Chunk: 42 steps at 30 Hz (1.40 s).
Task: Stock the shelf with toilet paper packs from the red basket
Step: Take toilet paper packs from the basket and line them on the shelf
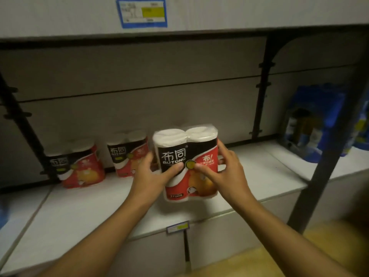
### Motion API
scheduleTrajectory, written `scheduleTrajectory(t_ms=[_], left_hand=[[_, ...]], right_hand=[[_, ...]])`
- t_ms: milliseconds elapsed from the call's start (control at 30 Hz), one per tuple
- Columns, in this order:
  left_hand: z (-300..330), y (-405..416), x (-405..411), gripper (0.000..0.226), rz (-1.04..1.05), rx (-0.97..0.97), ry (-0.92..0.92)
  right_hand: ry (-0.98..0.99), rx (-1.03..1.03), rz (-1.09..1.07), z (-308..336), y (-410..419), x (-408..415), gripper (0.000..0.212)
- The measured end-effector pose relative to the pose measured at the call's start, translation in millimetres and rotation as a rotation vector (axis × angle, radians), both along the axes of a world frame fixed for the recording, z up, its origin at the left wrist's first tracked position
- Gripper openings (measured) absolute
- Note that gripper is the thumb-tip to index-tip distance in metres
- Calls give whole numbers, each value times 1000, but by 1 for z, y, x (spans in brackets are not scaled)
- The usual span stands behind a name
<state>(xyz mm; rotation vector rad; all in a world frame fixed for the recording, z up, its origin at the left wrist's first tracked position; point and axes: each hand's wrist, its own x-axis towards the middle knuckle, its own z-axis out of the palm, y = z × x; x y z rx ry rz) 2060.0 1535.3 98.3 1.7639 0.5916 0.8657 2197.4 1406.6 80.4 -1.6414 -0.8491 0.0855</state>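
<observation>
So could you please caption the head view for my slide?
Both hands, left and right, hold a two-roll pack above the shelf.

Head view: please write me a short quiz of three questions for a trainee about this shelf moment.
1. True or false: both hands grip the same toilet paper pack.
2. How many packs already stand at the back of the shelf?
3. On which side of the picture are the blue packages: A left, B right?

Key:
1. True: left hand and right hand hold it.
2. Two: one pack, another.
3. B.
</observation>
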Motion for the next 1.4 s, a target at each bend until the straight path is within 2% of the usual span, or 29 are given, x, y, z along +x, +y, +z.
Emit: scheduleTrajectory(t_ms=[167,300,533,633,767,833,967,1133,1200,1400], left_hand=[[-32,5,64,86,-14,-84,-36],[-61,2,110,84,-84,-122,-47],[-98,16,169,68,-175,-108,-42],[-101,21,189,65,-188,-93,-45],[-109,28,216,67,-99,-21,19],[-109,26,226,74,-83,23,76],[-105,23,243,88,-160,-60,57],[-96,33,261,72,-189,-93,-14],[-94,34,268,75,-186,-94,-19],[-98,31,284,85,-208,-165,-41]], right_hand=[[41,23,-74,-28,0,52,89],[43,-15,-139,-53,-3,95,82],[-20,-34,-154,-83,11,154,80],[-24,4,-174,-91,19,172,69],[0,12,-194,-93,29,197,63],[7,16,-234,-92,34,210,67],[63,33,-241,-93,44,231,74],[89,81,-236,-86,53,242,77],[126,106,-236,-85,54,246,80],[125,92,-112,-90,56,258,56]])
